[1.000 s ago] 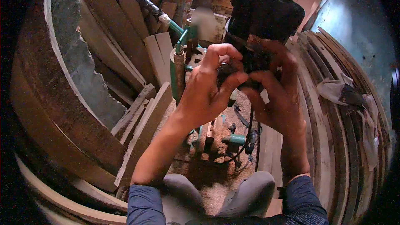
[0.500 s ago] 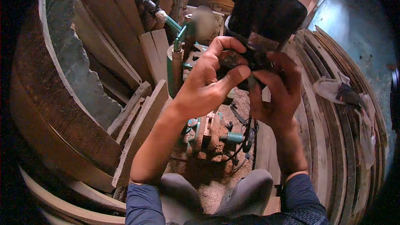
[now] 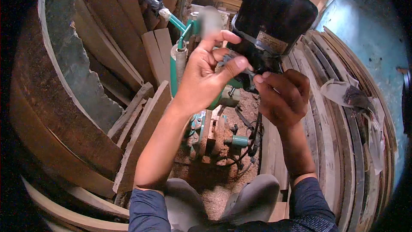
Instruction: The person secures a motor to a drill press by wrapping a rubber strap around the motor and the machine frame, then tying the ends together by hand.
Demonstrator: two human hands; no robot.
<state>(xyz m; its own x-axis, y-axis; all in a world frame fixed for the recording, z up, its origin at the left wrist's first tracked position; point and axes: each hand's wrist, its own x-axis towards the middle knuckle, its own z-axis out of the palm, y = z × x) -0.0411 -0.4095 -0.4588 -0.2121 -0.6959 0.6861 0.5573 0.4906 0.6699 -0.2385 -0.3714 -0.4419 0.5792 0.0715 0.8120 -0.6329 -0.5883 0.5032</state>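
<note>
My left hand (image 3: 199,75) is closed at the underside of a black motor housing (image 3: 274,6), thumb and fingers pinching a small grey metal piece (image 3: 227,57). Its exact kind is hard to make out. My right hand (image 3: 285,99) is lower right of it, fingers bent together with the tips against the black part below the housing. What they grip, if anything, is hidden. A small label (image 3: 272,41) shows on the housing. Behind my left hand stands a green lever arm (image 3: 177,22) with a coil spring (image 3: 181,64).
Below the hands, a green clamp base (image 3: 210,133) with a green cylinder knob (image 3: 239,141) sits among wood shavings (image 3: 214,202). Planks (image 3: 148,133) lean at left. Stacked boards (image 3: 326,141) lie at right, with a plastic bag (image 3: 341,92) on them. Dark cables (image 3: 253,146) hang nearby.
My right hand's fingers have drawn together and moved slightly down. My left hand has shifted a little left, and the grey metal piece shows more clearly.
</note>
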